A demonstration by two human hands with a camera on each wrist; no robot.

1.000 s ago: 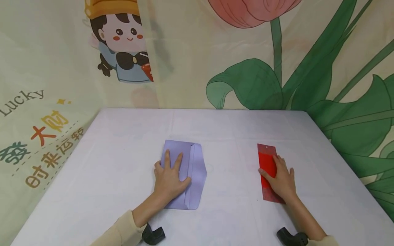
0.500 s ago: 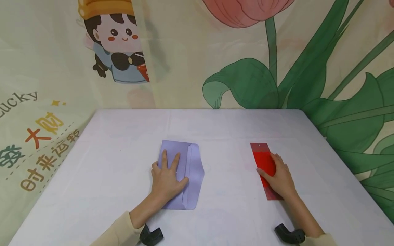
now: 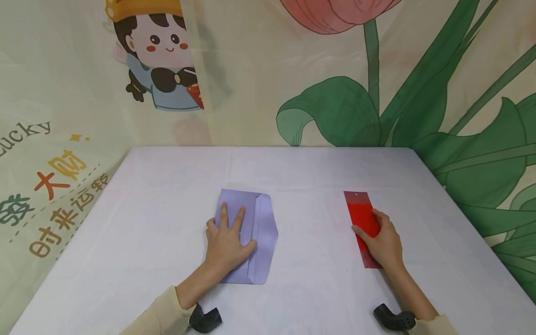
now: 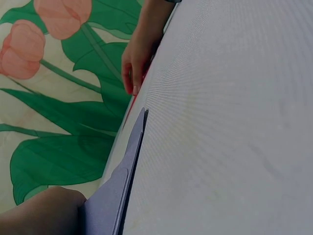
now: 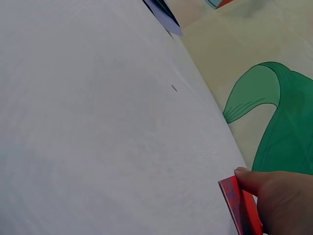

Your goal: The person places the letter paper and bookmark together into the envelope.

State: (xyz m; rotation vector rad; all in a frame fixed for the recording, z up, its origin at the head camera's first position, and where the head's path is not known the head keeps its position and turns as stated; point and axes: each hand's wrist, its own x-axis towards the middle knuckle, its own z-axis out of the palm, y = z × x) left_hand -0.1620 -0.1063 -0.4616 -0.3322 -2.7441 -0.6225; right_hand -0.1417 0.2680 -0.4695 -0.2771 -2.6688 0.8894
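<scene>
Your left grip (image 3: pixel 227 247) lies spread over the lilac envelope (image 3: pixel 251 225) beneath it; your right grip (image 3: pixel 385 243) is clamped across the red packet (image 3: pixel 362 221) under its palm. Squeezing harder could crease that packet; dragging sideways could skew the envelope. White worktop (image 3: pixel 310 186) surrounds both grips, a printed backdrop (image 3: pixel 251 70) beyond.

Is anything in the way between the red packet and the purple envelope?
No, nothing visible blocks the white tabletop between the red packet and the purple envelope; just a tiny dark mark shows there. The left hand rests on the envelope, outside that gap.
</scene>
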